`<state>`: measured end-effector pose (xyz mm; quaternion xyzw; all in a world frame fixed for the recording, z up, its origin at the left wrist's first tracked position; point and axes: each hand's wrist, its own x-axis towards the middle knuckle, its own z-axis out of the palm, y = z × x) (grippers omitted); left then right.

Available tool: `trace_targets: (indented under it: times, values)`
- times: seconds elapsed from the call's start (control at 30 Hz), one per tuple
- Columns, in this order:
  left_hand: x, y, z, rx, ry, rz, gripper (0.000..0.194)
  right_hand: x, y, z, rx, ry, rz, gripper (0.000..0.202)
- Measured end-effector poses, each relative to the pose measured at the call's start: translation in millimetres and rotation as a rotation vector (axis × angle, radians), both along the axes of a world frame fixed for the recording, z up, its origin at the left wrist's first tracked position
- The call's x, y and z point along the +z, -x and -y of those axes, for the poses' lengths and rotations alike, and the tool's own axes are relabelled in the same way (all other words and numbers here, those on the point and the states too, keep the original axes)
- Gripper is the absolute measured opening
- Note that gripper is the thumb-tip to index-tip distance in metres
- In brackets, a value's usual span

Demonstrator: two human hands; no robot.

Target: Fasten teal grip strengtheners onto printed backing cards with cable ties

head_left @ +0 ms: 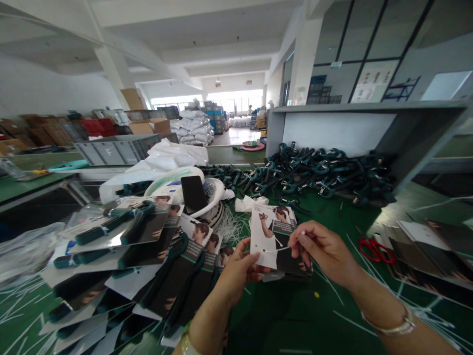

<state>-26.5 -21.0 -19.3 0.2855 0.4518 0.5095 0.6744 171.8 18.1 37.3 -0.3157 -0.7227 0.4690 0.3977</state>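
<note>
My left hand [236, 273] grips the lower left edge of a printed card [263, 229], thumb on top, over a stack of similar cards. A thin white cable tie [278, 250] passes through a hole in this card. Its other end is pinched between the thumb and forefinger of my right hand [325, 249]. A second white tie end sticks up from the card's middle. To the left lie piled cards [148, 276] with dark green handled tools [129, 224] fastened to them. What lies under my left fingers is partly hidden.
Loose dark green tools [314, 172] are heaped at the back, partly inside a grey shelf box [424, 133]. Red-handled scissors [373, 250] lie right, beside more stacked cards [424, 261]. A black phone [194, 194] rests on a white bowl [218, 197]. Loose white ties [234, 224] lie scattered.
</note>
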Motion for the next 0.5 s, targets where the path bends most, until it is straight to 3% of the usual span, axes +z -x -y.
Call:
trace_targets:
  times: [0.17, 0.33, 0.5]
  values:
    - [3.9, -0.6, 4.5, -0.044, 0.016, 0.141, 0.057, -4.4, 3.2, -0.2, 0.059, -0.024, 0.051, 0.024]
    - [2.2, 3.6, 0.9, 0.006, 0.105, 0.331, 0.037, -14.0, -5.0, 3.3, 0.121, 0.034, 0.001, 0.021]
    - [-5.1, -3.9, -5.2, 0.117, 0.131, 0.270, 0.021, -21.6, -14.4, -2.3, 0.149, 0.117, 0.022, 0.018]
